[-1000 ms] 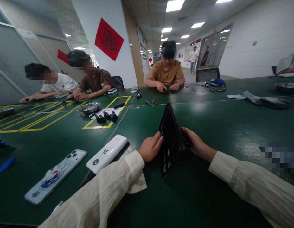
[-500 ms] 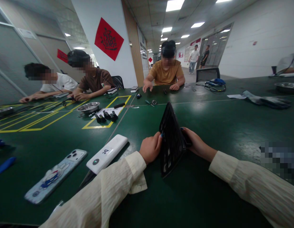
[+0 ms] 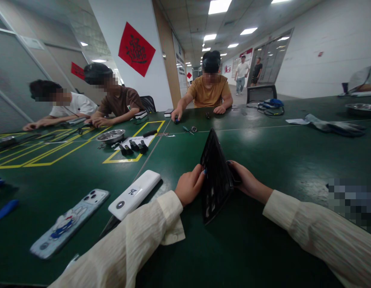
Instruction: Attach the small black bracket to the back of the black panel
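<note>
Above the green table (image 3: 263, 160), both hands (image 3: 190, 186) closed around a black panel (image 3: 215, 180).

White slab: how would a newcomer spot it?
On the green table, find the left hand at the black panel. The white slab lies just left of that hand. Unlike the patterned phone farther left, it bears only dark characters and one round spot.

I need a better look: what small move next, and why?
Probably turn the black panel slightly toward the head camera: its face shows at a steep slant, while the left hand holds its left edge and the right hand its other side.
</note>
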Motion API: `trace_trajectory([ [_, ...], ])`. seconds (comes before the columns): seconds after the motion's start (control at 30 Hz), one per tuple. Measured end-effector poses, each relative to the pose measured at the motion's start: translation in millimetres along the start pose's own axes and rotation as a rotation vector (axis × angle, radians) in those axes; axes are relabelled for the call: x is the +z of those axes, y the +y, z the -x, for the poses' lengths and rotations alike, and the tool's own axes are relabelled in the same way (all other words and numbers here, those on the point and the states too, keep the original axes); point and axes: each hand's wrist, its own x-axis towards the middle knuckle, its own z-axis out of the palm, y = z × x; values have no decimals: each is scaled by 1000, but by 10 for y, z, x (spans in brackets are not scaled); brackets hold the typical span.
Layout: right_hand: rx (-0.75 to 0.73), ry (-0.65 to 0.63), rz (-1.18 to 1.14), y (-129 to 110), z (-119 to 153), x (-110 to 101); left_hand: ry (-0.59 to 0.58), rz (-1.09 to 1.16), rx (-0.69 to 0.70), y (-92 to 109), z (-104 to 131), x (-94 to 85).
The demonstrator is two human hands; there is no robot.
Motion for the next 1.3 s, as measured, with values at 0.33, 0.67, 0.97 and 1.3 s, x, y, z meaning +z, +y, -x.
trace_trajectory([
  [0.33,-9,-32,-4,3,9,-6,-21,-17,-30,-35,-24,45],
  [0.67,4,-30,-8,22,-6,-16,-51,-132,13,-44,-7,41],
  [0.97,4,-23,-2,20,-10,-35,104,5,-79,7,16,37],
  [1.3,14,-15,2,-27,29,6,24,-95,-17,-39,6,-46],
])
